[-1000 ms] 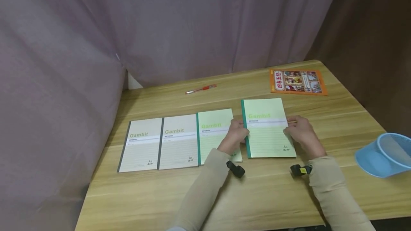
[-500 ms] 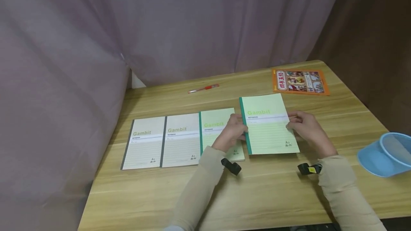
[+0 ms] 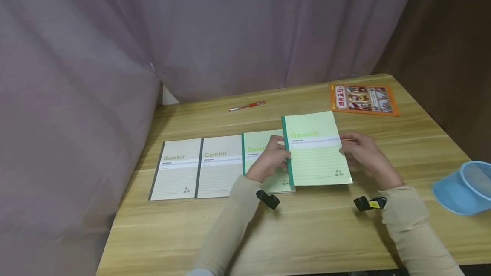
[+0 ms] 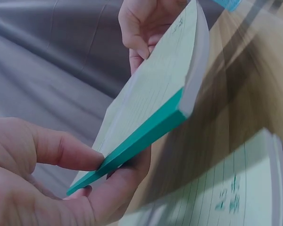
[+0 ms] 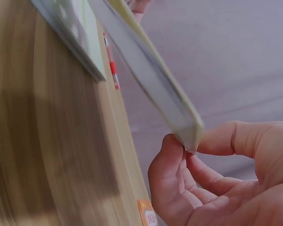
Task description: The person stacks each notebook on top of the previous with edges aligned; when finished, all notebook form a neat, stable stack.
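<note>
A light green notebook (image 3: 316, 152) with a teal spine is held above the table between both hands. My left hand (image 3: 271, 156) pinches its spine side, thumb on the cover and fingers beneath, as the left wrist view shows. At the opposite edge my right hand (image 3: 368, 156) pinches the page side between thumb and fingers. Another green notebook (image 3: 256, 137) lies flat just left of it, partly hidden by my left hand and the raised notebook. Further left lie two whitish notebooks with dark spines, a middle one (image 3: 221, 178) and an outer one (image 3: 176, 178), side by side.
An orange picture book (image 3: 364, 99) lies at the back right of the wooden table (image 3: 307, 233). Behind the notebooks is a red pen (image 3: 247, 106). A blue basket (image 3: 462, 188) stands at the right side. Grey curtains (image 3: 230, 33) hang behind the table.
Both hands have lifted the green notebook off the table and shifted it left, so its spine now overlaps the neighbouring green notebook in the head view. The other notebooks stay in their row.
</note>
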`<act>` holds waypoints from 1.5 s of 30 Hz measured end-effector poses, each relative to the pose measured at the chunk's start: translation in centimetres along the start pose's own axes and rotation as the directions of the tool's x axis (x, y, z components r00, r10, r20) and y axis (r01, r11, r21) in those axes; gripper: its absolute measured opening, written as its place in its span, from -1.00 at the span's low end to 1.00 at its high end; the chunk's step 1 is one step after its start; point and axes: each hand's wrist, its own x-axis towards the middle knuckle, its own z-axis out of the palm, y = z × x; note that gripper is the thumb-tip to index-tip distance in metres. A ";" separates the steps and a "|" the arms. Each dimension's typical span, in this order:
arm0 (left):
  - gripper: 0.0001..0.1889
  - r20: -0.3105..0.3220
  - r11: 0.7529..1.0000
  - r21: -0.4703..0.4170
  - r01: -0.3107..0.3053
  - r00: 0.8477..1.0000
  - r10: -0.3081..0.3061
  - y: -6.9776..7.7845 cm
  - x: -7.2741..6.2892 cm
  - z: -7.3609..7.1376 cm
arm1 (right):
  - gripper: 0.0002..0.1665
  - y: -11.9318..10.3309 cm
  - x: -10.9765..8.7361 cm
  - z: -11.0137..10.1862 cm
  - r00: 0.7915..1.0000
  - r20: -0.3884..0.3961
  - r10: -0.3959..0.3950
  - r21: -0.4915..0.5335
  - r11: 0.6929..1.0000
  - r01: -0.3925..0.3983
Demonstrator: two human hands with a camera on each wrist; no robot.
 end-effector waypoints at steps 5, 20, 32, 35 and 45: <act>-0.36 -0.015 1.000 0.012 -0.010 1.000 0.010 -0.1 0.0 -1.4 | -0.35 -0.3 0.5 0.9 0.999 0.027 -0.019 0.018 1.000 0.019; -0.39 -0.056 0.999 0.043 -0.026 0.998 0.029 -0.5 -1.2 -5.4 | -0.36 -1.1 1.9 4.4 0.995 0.093 -0.045 0.040 0.998 0.041; -0.40 -0.056 0.991 0.129 -0.034 0.998 0.042 -1.9 -2.4 -8.9 | -0.39 -0.5 2.8 7.4 0.986 0.160 -0.040 0.075 0.997 0.028; -0.39 -0.070 0.989 0.142 -0.036 0.996 0.046 -1.9 -2.7 -9.5 | -0.40 -0.5 3.2 8.2 0.985 0.169 -0.030 0.089 0.996 0.015; -0.38 -0.083 0.988 0.154 -0.017 0.996 0.030 -3.0 -2.7 -11.0 | -0.41 -0.4 3.8 9.9 0.985 0.173 -0.005 0.075 0.997 -0.008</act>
